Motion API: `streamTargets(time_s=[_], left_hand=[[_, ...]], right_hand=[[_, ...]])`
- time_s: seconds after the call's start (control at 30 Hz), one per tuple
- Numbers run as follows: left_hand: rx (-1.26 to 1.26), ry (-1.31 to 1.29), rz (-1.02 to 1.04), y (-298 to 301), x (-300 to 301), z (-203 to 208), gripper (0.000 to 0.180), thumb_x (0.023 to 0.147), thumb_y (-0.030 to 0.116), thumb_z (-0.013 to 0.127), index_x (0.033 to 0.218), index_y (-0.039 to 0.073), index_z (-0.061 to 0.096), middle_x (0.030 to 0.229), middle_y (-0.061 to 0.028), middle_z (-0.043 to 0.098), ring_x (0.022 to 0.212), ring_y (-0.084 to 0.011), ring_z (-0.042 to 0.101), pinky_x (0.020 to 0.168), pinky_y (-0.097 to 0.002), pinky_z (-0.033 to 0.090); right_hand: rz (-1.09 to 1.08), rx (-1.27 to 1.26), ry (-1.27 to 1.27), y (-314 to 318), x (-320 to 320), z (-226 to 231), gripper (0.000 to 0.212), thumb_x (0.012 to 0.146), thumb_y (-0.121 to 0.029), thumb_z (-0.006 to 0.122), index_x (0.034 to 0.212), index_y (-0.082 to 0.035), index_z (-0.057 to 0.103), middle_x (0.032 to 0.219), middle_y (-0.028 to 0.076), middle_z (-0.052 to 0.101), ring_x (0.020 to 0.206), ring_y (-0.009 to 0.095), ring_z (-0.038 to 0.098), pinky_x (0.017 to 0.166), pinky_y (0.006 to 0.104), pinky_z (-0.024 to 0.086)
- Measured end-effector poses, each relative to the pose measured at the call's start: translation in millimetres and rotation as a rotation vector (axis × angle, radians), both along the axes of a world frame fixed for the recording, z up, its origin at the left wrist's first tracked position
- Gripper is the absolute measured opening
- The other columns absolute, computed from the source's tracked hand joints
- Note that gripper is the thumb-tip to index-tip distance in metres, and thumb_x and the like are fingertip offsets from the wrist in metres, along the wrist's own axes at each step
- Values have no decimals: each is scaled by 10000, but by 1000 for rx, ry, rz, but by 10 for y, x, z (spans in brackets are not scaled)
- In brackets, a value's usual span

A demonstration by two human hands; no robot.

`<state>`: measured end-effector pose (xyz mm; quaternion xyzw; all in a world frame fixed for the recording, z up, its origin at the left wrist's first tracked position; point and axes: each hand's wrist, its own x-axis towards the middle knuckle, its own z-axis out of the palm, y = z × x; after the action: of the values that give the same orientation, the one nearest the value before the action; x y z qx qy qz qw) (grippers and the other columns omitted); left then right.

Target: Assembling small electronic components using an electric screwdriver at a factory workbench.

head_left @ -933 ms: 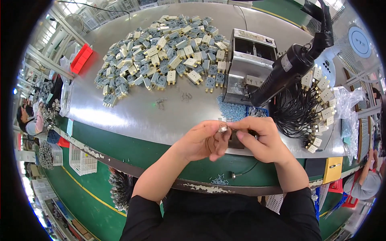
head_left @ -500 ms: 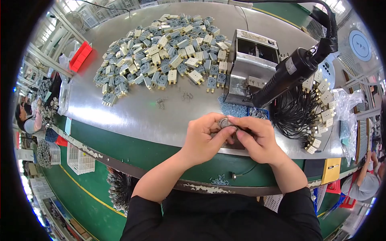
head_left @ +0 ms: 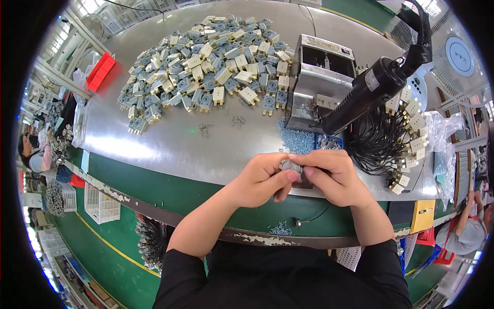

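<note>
My two hands meet over the near edge of the metal tabletop. Between thumb and fingers, my left hand (head_left: 263, 180) grips a small round grey part (head_left: 291, 166). My right hand (head_left: 337, 176) is closed at the right side of the same part, its thumb and forefinger pinched together. Whatever lies between those fingertips is too small to make out. Below the hands a thin dark cable (head_left: 320, 214) with a round metal end (head_left: 298, 223) lies on the green table edge. Just beyond the fingers are many small bluish screws (head_left: 298, 141).
A large heap of grey-and-cream plug housings (head_left: 211, 67) covers the back left. Loose springs (head_left: 205, 129) lie before it. A metal feeder machine (head_left: 321, 82) and a hanging black electric screwdriver (head_left: 365, 95) stand at right, near black cables with cream plugs (head_left: 381, 144). More screws (head_left: 281, 228) lie nearest me.
The round part has turned between my fingers, so more of its grey face shows. Both hands have shifted slightly, and the left thumb lies lower across the part.
</note>
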<state>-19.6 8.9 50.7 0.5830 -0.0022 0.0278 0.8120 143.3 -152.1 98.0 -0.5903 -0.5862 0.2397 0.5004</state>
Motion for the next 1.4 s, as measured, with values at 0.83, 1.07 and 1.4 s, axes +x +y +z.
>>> streamTargets(time_s=[0.83, 1.07, 1.4], left_hand=[[1723, 500, 1286, 2086, -1400, -233, 394, 897, 234, 756, 1271, 112, 739, 1125, -87, 697, 1069, -315, 663, 919, -413, 552], [1806, 479, 1172, 1822, -1531, -311, 354, 891, 308, 783, 1194, 126, 771, 1224, -98, 706, 1176, -319, 636, 970, -439, 544], [883, 98, 1004, 812, -1393, -146, 394, 760, 43, 928, 1092, 33, 715, 1081, -92, 788, 994, -208, 767, 877, -320, 592]], right_hand=[[-144, -452, -544, -398, 230, -142, 215, 776, 7, 787, 965, 25, 687, 939, 167, 640, 892, 376, 647, 773, 435, 522], [-217, -423, -420, -435, 211, -198, 148, 815, 48, 737, 942, 22, 665, 949, 164, 602, 880, 386, 604, 816, 428, 504], [-174, -283, -363, -293, 293, -130, 232, 790, 92, 634, 989, 32, 533, 919, 173, 582, 846, 355, 604, 805, 368, 503]])
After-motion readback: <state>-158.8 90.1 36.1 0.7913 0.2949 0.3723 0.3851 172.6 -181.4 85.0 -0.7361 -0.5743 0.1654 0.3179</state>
